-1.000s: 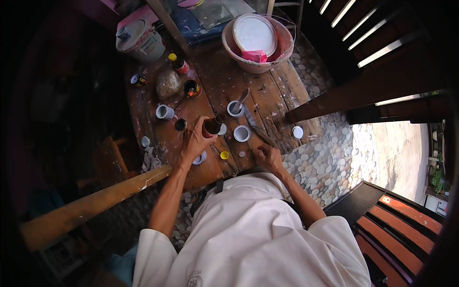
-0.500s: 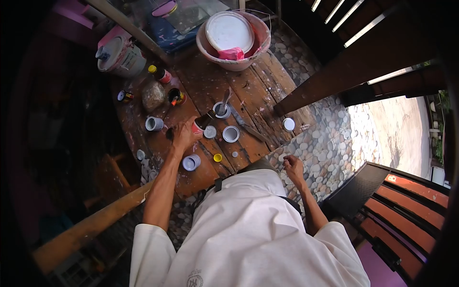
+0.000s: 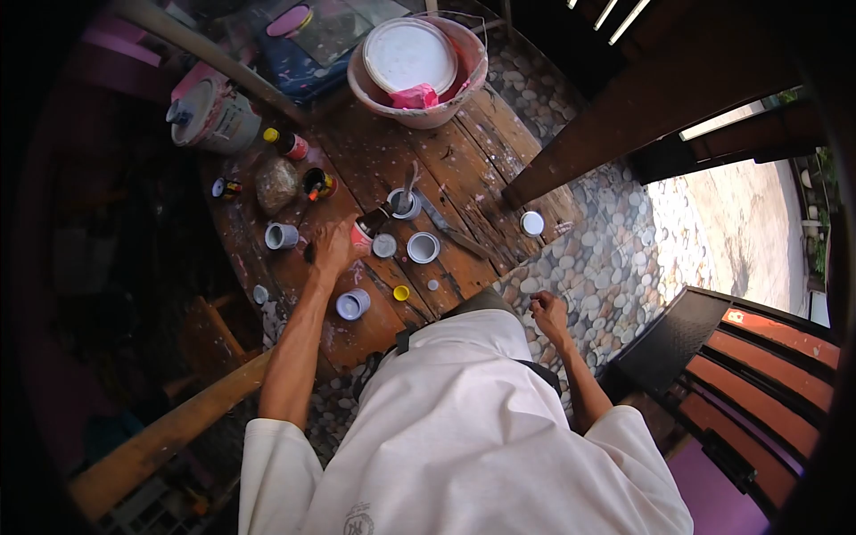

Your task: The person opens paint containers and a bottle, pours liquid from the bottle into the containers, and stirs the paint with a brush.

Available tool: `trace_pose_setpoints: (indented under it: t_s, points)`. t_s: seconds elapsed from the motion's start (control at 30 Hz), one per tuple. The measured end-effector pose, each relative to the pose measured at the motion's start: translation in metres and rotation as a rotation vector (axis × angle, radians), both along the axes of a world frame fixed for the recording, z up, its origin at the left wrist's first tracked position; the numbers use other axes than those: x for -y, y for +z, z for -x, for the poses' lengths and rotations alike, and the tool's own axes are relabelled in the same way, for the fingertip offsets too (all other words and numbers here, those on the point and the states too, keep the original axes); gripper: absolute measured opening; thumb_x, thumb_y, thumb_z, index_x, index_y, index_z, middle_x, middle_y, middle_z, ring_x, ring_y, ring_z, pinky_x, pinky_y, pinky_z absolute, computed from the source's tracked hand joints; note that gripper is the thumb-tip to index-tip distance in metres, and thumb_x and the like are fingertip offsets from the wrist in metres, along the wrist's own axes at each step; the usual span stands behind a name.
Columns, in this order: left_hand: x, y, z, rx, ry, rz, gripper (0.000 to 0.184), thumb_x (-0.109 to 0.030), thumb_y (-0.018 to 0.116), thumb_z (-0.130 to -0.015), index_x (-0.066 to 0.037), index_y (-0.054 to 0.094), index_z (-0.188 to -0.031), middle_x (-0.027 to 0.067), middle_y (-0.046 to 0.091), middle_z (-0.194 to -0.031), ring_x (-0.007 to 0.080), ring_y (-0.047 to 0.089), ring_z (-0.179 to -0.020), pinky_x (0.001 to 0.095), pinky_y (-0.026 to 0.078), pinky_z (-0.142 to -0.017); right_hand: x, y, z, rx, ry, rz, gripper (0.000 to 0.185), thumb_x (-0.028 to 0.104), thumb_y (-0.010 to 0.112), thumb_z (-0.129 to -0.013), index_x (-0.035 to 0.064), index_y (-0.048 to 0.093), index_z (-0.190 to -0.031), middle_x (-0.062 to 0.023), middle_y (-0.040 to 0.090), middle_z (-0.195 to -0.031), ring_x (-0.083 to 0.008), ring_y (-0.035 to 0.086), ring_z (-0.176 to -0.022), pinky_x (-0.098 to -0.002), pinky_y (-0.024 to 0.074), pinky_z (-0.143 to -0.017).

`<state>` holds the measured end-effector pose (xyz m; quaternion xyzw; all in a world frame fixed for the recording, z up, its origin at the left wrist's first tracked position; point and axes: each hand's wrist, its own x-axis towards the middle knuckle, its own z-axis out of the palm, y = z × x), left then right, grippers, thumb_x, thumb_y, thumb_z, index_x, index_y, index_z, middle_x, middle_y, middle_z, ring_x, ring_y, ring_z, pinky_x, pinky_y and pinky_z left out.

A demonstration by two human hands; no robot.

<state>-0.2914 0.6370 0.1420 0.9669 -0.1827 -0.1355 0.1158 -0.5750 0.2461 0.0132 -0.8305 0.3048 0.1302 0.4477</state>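
My left hand point(image 3: 333, 248) is wrapped round a dark bottle with a red label point(image 3: 361, 239). The bottle is tilted, its neck at the rim of a small paint can point(image 3: 404, 204). A paintbrush point(image 3: 409, 183) stands in that can. Just under the bottle lies a round grey lid point(image 3: 384, 245), with an open can of light grey paint point(image 3: 423, 248) beside it. Nearer my body are a lilac can point(image 3: 353, 305) and a yellow cap point(image 3: 401, 292). My right hand point(image 3: 548, 312) hangs past the table edge, fingers curled, with nothing visible in it.
On the wooden table point(image 3: 357, 152) are a pink-stained basin point(image 3: 419, 116) with a white lid point(image 3: 410, 55), a yellow-capped bottle point(image 3: 286, 144), a wrapped lump point(image 3: 278, 185), a flat blade-like tool point(image 3: 450, 227) and a white lid point(image 3: 531, 223). A wooden post point(image 3: 571, 152) rises at the right.
The camera view has shifted slightly, so the table sits a little further left. The tilted bottle's neck appears slightly closer to the can with the brush. My right hand stays curled.
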Motion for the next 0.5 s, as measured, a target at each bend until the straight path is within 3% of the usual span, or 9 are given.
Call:
trace_pose_setpoints:
  t_s: [0.4, 0.47, 0.5]
  points:
    - [0.011, 0.019, -0.007, 0.036, -0.070, -0.190, 0.064, -0.029, 0.087, -0.061, -0.013, 0.064, -0.120, 0.0171, 0.070, -0.096, 0.0374, 0.068, -0.091, 0.0476, 0.053, -0.080, 0.000, -0.016, 0.008, 0.012, -0.010, -0.032, 0.023, 0.015, 0.060, -0.084, -0.0003, 0.070, -0.098, -0.0208, 0.070, -0.083, -0.0327, 0.069, -0.076, -0.0399, 0.0531, -0.074]
    - [0.013, 0.023, -0.008, 0.047, -0.078, -0.206, 0.065, -0.029, 0.087, -0.061, -0.012, 0.064, -0.119, 0.0172, 0.070, -0.096, 0.0371, 0.068, -0.092, 0.0476, 0.053, -0.080, 0.000, -0.024, 0.011, 0.072, 0.054, 0.011, 0.019, 0.010, 0.058, -0.090, -0.0033, 0.067, -0.100, -0.0124, 0.070, -0.075, -0.0181, 0.067, -0.062, -0.0321, 0.0527, -0.060]
    - [0.013, 0.023, -0.008, 0.060, -0.084, -0.222, 0.065, -0.029, 0.087, -0.061, -0.012, 0.065, -0.119, 0.0174, 0.069, -0.097, 0.0368, 0.068, -0.093, 0.0475, 0.053, -0.080, -0.001, -0.024, 0.011, 0.071, 0.052, 0.010, 0.019, 0.010, 0.058, -0.090, -0.0033, 0.067, -0.100, -0.0124, 0.070, -0.075, -0.0181, 0.067, -0.062, -0.0321, 0.0527, -0.060]
